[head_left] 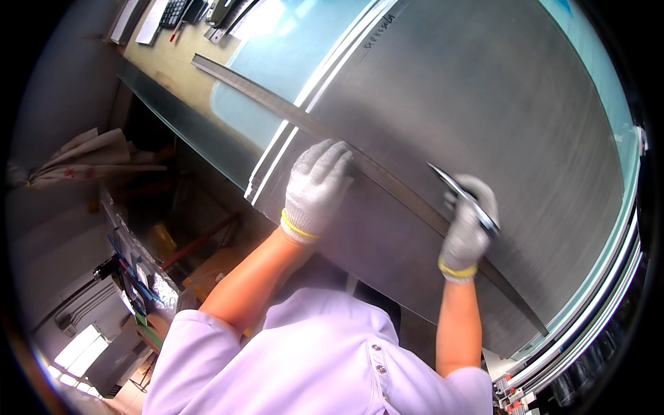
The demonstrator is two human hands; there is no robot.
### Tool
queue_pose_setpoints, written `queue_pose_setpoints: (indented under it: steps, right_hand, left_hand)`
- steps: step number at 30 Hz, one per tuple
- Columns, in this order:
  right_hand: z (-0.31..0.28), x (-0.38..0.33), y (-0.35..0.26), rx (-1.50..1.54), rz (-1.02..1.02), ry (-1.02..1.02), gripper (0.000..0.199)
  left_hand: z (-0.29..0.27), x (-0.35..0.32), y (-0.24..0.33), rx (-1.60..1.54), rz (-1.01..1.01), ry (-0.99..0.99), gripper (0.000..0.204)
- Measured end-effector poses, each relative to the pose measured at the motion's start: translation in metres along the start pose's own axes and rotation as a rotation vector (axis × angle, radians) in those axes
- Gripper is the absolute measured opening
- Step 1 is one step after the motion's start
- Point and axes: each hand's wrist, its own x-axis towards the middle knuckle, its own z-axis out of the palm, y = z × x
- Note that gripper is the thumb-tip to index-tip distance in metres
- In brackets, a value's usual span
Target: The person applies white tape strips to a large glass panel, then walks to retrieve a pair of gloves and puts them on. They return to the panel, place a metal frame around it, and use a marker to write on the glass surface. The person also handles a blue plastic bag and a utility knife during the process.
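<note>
A large dark grey sheet (498, 90) covers most of the worktable. Across it, slanting from upper left to lower right, lies a long metal straightedge (394, 183). My left hand (318, 183), in a pale knitted glove with a yellow cuff, rests flat with fingers extended, its fingertips at the straightedge. In my right hand (467, 232), gloved the same way and slightly blurred, is a slim, shiny, pointed pen-like tool (453, 185). Its tip points up and left, just beyond the straightedge; whether it touches the sheet I cannot tell.
Pale blue-green sheets (294, 52) with white edges lie under the grey one. A calculator (173, 12) and a stapler-like tool (220, 12) are at the far left corner. A bunched cloth (97, 155) hangs left of the table. Layered white edges (609, 277) border the right side.
</note>
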Motion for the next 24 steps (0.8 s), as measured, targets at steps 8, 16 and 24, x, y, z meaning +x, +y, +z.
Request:
queue_pose_setpoints:
  steps: [8,16,24]
  right_hand:
    - [0.153,0.055,0.019,0.125,0.114,-0.215,0.009]
    - [0.171,0.057,0.019,0.003,0.121,-0.327,0.008]
    - [0.178,0.058,0.016,0.003,0.104,-0.305,0.01]
  left_hand:
    - [0.008,-0.001,-0.017,-0.077,-0.009,-0.004,0.037]
    - [0.007,-0.004,-0.023,-0.181,-0.032,0.006,0.034]
    - [0.009,-0.003,-0.023,-0.139,-0.06,0.043,0.029]
